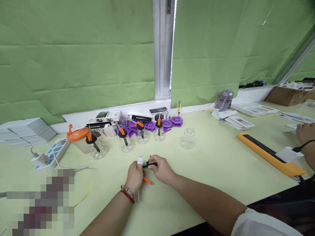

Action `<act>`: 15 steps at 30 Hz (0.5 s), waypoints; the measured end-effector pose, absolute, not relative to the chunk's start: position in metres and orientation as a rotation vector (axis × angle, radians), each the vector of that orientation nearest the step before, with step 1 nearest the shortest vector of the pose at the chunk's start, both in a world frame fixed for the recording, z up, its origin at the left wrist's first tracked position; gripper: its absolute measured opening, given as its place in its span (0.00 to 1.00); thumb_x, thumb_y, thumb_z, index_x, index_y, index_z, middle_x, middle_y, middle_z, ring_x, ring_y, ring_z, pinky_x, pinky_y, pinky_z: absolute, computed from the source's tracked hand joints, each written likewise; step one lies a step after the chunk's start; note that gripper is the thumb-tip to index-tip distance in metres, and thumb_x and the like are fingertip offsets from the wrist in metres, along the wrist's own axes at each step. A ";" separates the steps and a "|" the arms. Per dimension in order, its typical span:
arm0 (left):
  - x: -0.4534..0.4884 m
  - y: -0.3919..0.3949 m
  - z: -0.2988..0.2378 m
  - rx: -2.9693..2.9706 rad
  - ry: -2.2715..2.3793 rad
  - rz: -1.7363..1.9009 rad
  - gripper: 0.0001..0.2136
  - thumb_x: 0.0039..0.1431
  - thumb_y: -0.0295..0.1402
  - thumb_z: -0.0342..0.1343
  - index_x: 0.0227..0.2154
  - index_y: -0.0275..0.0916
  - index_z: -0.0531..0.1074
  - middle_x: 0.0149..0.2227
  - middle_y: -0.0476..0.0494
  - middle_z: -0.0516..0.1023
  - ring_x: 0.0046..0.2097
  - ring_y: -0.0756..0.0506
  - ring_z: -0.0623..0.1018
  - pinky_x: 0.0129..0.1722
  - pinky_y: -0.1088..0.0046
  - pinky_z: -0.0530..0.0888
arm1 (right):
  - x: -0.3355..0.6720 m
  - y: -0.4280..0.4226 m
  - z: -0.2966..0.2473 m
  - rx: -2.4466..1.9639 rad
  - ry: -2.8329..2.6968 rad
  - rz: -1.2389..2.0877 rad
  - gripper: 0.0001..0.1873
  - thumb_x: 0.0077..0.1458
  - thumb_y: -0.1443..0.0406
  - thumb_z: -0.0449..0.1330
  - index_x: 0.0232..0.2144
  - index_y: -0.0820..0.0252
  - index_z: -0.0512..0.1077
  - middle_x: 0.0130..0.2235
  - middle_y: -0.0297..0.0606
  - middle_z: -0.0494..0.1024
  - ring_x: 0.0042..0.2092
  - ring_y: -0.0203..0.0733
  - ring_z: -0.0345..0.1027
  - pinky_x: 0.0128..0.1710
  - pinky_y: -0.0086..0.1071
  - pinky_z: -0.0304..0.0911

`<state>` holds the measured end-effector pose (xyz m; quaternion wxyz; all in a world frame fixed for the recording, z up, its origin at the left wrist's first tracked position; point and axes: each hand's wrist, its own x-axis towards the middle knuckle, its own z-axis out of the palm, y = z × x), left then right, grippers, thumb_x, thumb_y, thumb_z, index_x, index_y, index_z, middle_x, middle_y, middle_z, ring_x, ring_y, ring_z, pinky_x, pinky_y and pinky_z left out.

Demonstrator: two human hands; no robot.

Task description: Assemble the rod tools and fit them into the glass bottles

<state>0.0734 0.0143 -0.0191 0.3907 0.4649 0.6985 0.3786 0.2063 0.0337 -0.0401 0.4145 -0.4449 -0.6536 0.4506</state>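
My left hand [135, 175] and my right hand [161, 169] meet over the pale green table [209, 170]. Together they pinch a small black pump part [149, 164] with an orange trigger [147, 180] below it and a thin tube hanging toward me. My left thumb wears a white finger cot. Just beyond the hands stand several small clear glass jars [126, 144] fitted with orange and black tops. One open glass jar [187, 138] without a top stands to their right.
Purple plastic discs [172, 122] and small boxes [108, 115] lie by the window sill. An orange-lidded cup [78, 139] and a power strip [52, 152] sit left. An orange and black bar [269, 154] lies right, near another person's hand [305, 132].
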 end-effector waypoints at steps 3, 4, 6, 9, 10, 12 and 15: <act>0.074 0.014 -0.016 1.179 1.790 0.946 0.20 0.58 0.50 0.41 0.24 0.38 0.63 0.18 0.47 0.68 0.18 0.50 0.64 0.17 0.74 0.59 | 0.207 0.034 -0.041 -1.142 -1.646 1.107 0.09 0.47 0.70 0.57 0.35 0.59 0.67 0.30 0.34 0.73 0.34 0.39 0.68 0.36 0.32 0.62; 0.075 0.013 -0.015 1.173 1.794 0.941 0.19 0.58 0.49 0.41 0.24 0.38 0.63 0.18 0.47 0.68 0.18 0.50 0.64 0.17 0.74 0.59 | 0.207 0.034 -0.041 -1.155 -1.648 1.104 0.10 0.47 0.70 0.57 0.36 0.58 0.66 0.30 0.34 0.73 0.33 0.38 0.68 0.36 0.32 0.62; 0.075 0.013 -0.014 1.159 1.796 0.935 0.19 0.58 0.49 0.41 0.24 0.38 0.63 0.18 0.47 0.68 0.18 0.50 0.64 0.17 0.74 0.60 | 0.208 0.034 -0.041 -1.168 -1.653 1.107 0.09 0.48 0.70 0.57 0.35 0.58 0.66 0.31 0.34 0.73 0.33 0.38 0.67 0.35 0.32 0.61; 0.075 0.013 -0.014 1.154 1.793 0.937 0.19 0.58 0.49 0.41 0.24 0.38 0.62 0.18 0.47 0.67 0.17 0.51 0.64 0.17 0.74 0.60 | 0.208 0.035 -0.041 -1.156 -1.668 1.082 0.07 0.48 0.70 0.57 0.32 0.58 0.65 0.30 0.34 0.72 0.33 0.38 0.66 0.34 0.31 0.60; 0.075 0.013 -0.014 1.156 1.794 0.939 0.19 0.58 0.49 0.41 0.23 0.38 0.62 0.18 0.47 0.68 0.17 0.51 0.64 0.17 0.74 0.60 | 0.208 0.035 -0.041 -1.156 -1.671 1.074 0.07 0.47 0.70 0.57 0.32 0.58 0.65 0.30 0.33 0.72 0.32 0.38 0.66 0.34 0.31 0.60; 0.075 0.013 -0.015 1.160 1.795 0.944 0.20 0.58 0.49 0.41 0.23 0.38 0.62 0.18 0.47 0.68 0.17 0.51 0.64 0.16 0.75 0.59 | 0.208 0.035 -0.040 -1.175 -1.671 1.072 0.11 0.47 0.70 0.58 0.36 0.57 0.64 0.29 0.32 0.71 0.32 0.37 0.65 0.33 0.31 0.59; 0.075 0.014 -0.016 1.160 1.791 0.951 0.19 0.58 0.50 0.41 0.24 0.38 0.63 0.18 0.47 0.68 0.17 0.51 0.64 0.16 0.75 0.59 | 0.208 0.035 -0.038 -1.205 -1.673 1.104 0.16 0.48 0.69 0.58 0.41 0.57 0.63 0.28 0.31 0.71 0.30 0.37 0.65 0.33 0.30 0.59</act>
